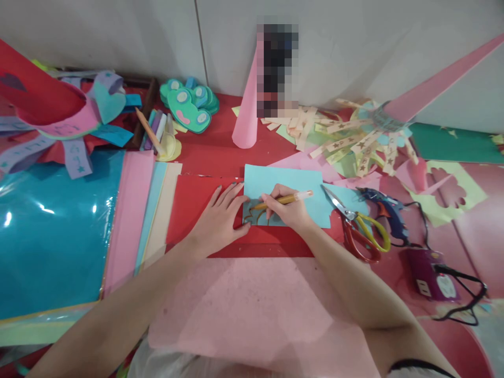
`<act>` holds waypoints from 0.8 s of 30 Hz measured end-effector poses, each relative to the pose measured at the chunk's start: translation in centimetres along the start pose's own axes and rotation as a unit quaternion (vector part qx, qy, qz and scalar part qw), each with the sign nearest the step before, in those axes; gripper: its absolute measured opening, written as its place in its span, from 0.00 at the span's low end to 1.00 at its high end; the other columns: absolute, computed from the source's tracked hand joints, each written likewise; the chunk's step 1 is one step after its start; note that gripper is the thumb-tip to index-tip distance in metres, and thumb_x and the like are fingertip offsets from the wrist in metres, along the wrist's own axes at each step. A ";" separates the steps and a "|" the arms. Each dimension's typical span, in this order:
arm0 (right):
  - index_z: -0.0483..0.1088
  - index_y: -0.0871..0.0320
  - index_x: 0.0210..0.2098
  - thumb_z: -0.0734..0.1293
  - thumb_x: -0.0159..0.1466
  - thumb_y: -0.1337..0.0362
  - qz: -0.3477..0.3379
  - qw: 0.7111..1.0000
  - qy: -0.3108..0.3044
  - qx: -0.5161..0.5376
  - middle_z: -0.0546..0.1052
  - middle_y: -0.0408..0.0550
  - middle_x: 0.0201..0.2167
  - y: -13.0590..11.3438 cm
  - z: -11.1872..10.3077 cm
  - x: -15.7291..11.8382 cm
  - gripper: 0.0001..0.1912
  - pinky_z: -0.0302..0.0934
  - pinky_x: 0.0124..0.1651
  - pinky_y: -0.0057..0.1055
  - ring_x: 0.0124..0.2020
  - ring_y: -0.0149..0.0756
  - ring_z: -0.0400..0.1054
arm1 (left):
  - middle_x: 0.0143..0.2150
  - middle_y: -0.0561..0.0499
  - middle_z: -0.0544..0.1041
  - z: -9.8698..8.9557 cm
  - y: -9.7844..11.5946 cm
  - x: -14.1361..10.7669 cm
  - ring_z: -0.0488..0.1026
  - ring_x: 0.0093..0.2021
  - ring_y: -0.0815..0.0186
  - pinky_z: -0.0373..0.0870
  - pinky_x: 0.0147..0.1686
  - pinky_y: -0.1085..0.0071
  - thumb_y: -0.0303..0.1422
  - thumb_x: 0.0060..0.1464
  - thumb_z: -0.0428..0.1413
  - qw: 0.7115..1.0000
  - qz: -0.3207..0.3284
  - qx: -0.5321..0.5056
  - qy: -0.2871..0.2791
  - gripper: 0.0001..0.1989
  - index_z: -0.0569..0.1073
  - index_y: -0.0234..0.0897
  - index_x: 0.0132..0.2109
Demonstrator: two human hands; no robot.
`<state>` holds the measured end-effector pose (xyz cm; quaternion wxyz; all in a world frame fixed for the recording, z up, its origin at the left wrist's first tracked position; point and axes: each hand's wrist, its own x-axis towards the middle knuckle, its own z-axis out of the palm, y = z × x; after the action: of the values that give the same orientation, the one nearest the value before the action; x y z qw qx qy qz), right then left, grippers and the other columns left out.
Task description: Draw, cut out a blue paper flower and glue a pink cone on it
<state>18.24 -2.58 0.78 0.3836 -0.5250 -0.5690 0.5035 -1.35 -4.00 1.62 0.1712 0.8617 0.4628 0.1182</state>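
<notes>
A light blue sheet of paper (291, 178) lies on red paper (189, 210) in the middle of the table. A curved, petal-like outline in gold-brown shows at its lower left corner. My right hand (289, 207) pinches a gold marker (289, 199) with its tip at that outline. Spread flat, my left hand (222, 215) rests on the red paper, its fingertips at the blue sheet's left edge. Just right of the sheet lie scissors (354, 218) with one red and one yellow handle, their blades partly apart.
A glue gun (388, 210) and a purple box with a cable (429, 273) lie to the right. Pink paper cones (246, 118) and cut strips (303, 123) stand behind. Green foam-like shapes (189, 105) sit back left, above stacked coloured sheets (134, 210) and a blue plastic-wrapped pack (59, 231).
</notes>
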 end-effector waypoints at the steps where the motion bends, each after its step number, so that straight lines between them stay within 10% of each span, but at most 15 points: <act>1: 0.58 0.54 0.20 0.66 0.57 0.45 -0.001 1.000 0.002 0.004 0.70 0.38 0.12 0.1 0.0 0.0 0.23 0.64 0.27 0.30 0.16 0.29 0.65 | 0.66 0.42 0.57 0.0 0.0 0.0 0.52 0.67 0.55 0.48 0.66 0.50 0.37 0.55 0.53 1.000 0.000 -0.001 0.001 0.19 0.63 0.39 0.52; 24: 0.59 0.55 0.20 0.67 0.57 0.46 -0.007 1.000 0.019 0.005 0.71 0.38 0.12 -0.1 0.2 0.1 0.22 0.61 0.24 0.27 0.15 0.28 0.65 | 0.67 0.39 0.56 -0.1 0.1 0.1 0.52 0.67 0.54 0.48 0.66 0.50 0.38 0.55 0.53 1.000 -0.001 0.006 -0.013 0.20 0.64 0.35 0.53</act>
<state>18.02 -2.52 0.86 0.4004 -0.5287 -0.5627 0.4936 -1.30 -3.96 1.78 0.1722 0.8636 0.4621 0.1043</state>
